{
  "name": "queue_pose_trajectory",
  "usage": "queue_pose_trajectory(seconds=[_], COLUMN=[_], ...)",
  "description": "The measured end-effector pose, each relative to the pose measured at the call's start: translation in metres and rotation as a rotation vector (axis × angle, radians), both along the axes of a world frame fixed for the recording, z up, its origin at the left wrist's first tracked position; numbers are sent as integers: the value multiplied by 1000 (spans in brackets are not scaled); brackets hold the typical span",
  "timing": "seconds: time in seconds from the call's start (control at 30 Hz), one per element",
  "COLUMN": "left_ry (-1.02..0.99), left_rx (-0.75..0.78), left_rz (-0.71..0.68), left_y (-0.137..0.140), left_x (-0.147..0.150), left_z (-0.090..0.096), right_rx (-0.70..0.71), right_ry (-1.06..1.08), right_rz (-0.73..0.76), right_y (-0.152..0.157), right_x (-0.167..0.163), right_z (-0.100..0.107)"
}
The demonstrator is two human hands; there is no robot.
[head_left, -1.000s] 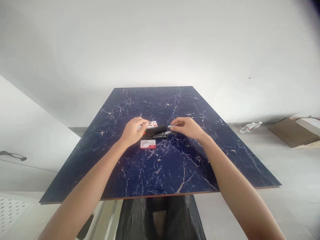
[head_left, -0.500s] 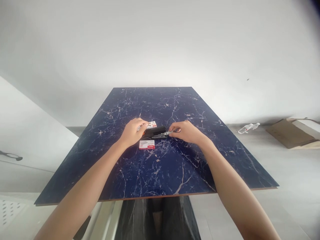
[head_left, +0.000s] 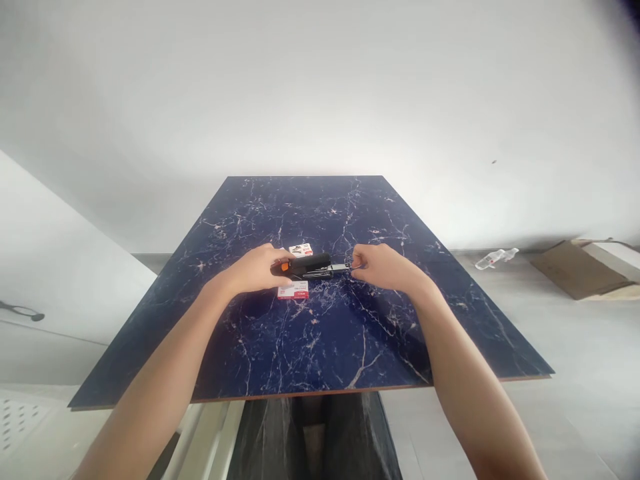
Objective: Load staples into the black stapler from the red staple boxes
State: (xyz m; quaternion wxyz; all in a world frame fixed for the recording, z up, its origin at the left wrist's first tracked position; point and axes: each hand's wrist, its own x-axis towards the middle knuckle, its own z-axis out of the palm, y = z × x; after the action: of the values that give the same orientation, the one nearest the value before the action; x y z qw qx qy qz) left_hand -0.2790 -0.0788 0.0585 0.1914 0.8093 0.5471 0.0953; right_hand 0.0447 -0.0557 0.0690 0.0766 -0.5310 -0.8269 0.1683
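Note:
A black stapler (head_left: 311,262) with an orange part lies crosswise near the middle of the blue marbled table (head_left: 320,353). My left hand (head_left: 255,268) is closed round its left end, thumb along the top. From the stapler's right end a thin silver metal piece (head_left: 341,267) sticks out. The curled fingers of my right hand (head_left: 377,265) pinch the far tip of that piece. Just in front of the stapler lies a red and white staple box (head_left: 295,291), and behind it a second small box (head_left: 301,250), white with red, is partly covered.
A pale wall (head_left: 320,87) rises behind the table. On the floor to the right are a clear plastic bottle (head_left: 493,258) and an opened cardboard box (head_left: 580,270). A white door with a dark handle (head_left: 23,311) stands at the left.
My right hand has moved slightly right, and the silver piece reaches farther out from the stapler. My left hand has shifted from near the back box onto the stapler's left end, uncovering the orange part.

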Motion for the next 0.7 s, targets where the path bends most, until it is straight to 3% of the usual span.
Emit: queue_pose_trajectory(seconds=[0.33,0.7], left_ry=[-62,-169], left_rx=[-54,-29], left_rz=[49,13], left_y=[-3,-3], left_x=[11,11], left_z=[2,-3], right_rx=[33,-54], right_ry=[60,217], right_rz=[5,-51], right_y=[-17,-15], right_x=[-31,-42], right_z=[3,-11])
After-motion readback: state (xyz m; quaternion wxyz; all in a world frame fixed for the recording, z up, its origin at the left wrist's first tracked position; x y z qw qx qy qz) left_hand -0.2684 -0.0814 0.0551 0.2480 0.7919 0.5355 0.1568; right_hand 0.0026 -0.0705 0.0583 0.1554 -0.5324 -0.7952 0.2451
